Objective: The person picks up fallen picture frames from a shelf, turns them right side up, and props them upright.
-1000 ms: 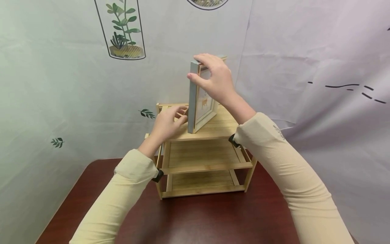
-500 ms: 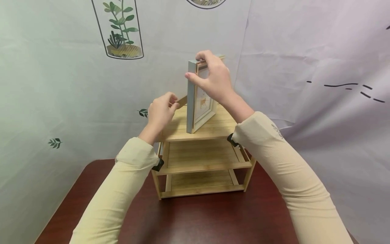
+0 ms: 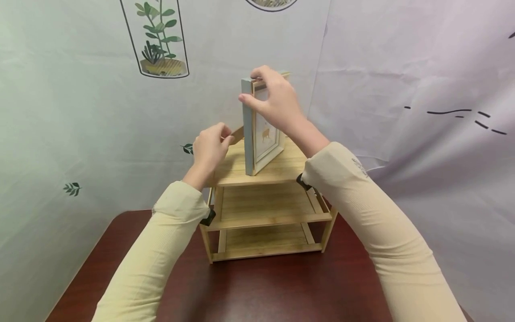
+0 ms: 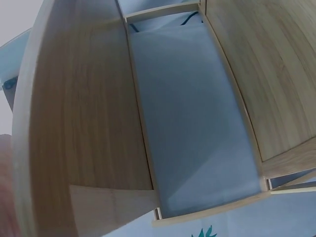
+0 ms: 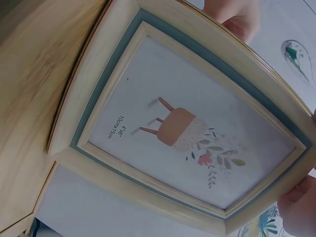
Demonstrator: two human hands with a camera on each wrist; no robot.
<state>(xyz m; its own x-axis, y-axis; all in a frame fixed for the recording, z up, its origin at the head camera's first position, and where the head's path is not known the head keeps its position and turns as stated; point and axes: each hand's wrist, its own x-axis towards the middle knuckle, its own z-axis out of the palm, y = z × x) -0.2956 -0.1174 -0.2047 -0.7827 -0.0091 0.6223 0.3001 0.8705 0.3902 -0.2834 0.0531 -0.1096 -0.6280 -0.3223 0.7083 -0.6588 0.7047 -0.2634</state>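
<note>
A picture frame (image 3: 262, 129) stands upright on the top board of a three-tier wooden shelf (image 3: 277, 219), its front angled to the right. My right hand (image 3: 275, 96) grips its upper corner, thumb on the pale blue-grey side and fingers over the top edge. Behind the frame, my left hand (image 3: 211, 145) pinches the end of a flat brown support leg (image 3: 238, 134) that slants out from the back. Close up in the right wrist view, the picture (image 5: 197, 133) shows a dotted pot with flowers. Part of the left hand (image 5: 237, 17) appears beyond the frame's edge there.
The shelf stands on a dark red table (image 3: 249, 290). Close behind it hangs a pale wall cloth (image 3: 92, 112) printed with plants. Shelf boards (image 4: 89, 98) fill much of the left wrist view. Dark wrist straps (image 3: 208, 218) show at the cuffs.
My left hand has moved left and up from close behind the frame, and the support leg now shows angled out. The frame has shifted slightly left with my right hand.
</note>
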